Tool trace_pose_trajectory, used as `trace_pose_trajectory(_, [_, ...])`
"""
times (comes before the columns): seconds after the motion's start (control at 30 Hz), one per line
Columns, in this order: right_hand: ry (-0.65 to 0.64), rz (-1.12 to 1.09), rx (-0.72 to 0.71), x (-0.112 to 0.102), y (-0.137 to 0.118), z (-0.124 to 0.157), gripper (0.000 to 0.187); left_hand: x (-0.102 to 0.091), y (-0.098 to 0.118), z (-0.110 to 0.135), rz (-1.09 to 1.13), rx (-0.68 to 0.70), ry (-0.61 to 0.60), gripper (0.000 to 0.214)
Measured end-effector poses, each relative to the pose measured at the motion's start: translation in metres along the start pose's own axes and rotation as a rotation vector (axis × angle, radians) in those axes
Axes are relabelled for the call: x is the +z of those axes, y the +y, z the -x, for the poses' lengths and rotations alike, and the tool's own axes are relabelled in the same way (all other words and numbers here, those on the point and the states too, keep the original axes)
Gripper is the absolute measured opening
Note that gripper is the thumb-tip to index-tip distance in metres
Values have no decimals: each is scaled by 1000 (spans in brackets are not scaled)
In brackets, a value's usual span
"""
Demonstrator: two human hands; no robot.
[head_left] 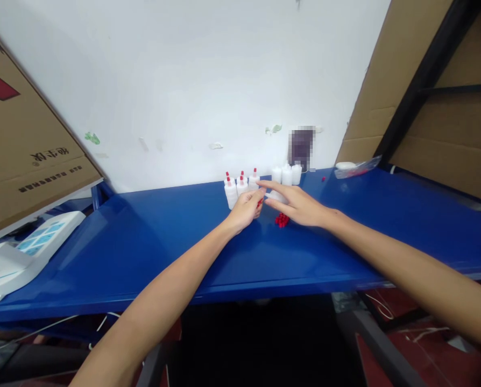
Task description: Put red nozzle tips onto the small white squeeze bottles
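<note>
Just behind the heap of red caps (281, 219), on the blue table (151, 242), the two hands are brought close together. The left hand (245, 209), to the left of the heap, is curled into a loose fist, and a single red cap (260, 202) is pinched at its fingertips. The right hand (301, 207) is held above and just behind the heap, its fingers stretched out leftward. A white bottle (276, 196) is partly seen beneath those fingers and is touched by them, but whether it is gripped cannot be told.

Farther behind the heap and to its left, a cluster of capped bottles (240, 185) is stood upright near the wall, just beyond the left hand. Behind the heap and slightly to its right, a row of uncapped bottles (287, 174) is stood against the wall. Well to the right of the heap a clear plastic bag (355, 167) is laid. Far to the left of the heap, a white keypad device (26, 252) is set at the table's end, with a cardboard box (22, 150) leaning above it.
</note>
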State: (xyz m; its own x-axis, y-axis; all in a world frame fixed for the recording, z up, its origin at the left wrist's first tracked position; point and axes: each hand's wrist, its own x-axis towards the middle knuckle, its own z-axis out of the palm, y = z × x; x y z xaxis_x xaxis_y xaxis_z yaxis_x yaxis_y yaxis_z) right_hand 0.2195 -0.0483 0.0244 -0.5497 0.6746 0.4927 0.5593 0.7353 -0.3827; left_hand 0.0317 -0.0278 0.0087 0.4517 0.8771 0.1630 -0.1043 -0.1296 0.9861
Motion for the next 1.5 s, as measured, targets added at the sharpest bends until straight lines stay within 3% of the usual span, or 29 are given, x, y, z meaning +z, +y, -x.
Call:
trace_pose_trajectory(0.73, [57,-60,-14,2,0,-2,49,0,-4,0,-40,31,-14,49])
trace_pose_trajectory(0.97, [169,-70,129,-6,-6,-5,45,-1,-8,-2,-130,68,-29,56])
trace_pose_trajectory(1.17, [237,-66,283,-4,4,-7,49,-5,-16,-4,-255,127,-42,59])
trace_pose_trajectory(1.5, [237,-79,274,-4,1,-8,38,-3,-13,0,-419,107,-46,58])
